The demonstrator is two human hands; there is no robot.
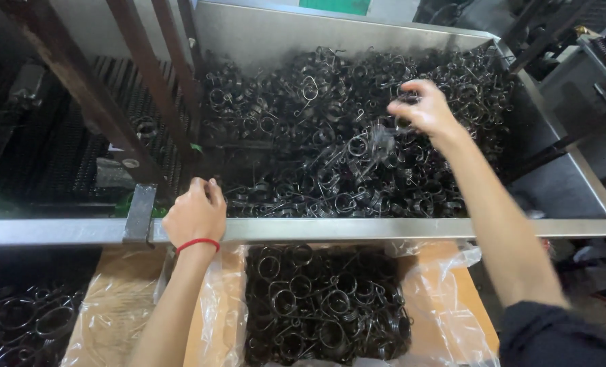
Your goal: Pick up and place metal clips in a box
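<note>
Two hands work over the steel tray of dark wire springs. My right hand reaches far right, fingers pinched on a spring it lifts from the heap — its long axis I cannot tell. My left hand rests curled at the near rim, holding nothing I can see. More springs fill the lined box nearer me.

Overhead light glared off the steel tray rim; the far-left corner stayed dark, the right hand motion-blurred.
</note>
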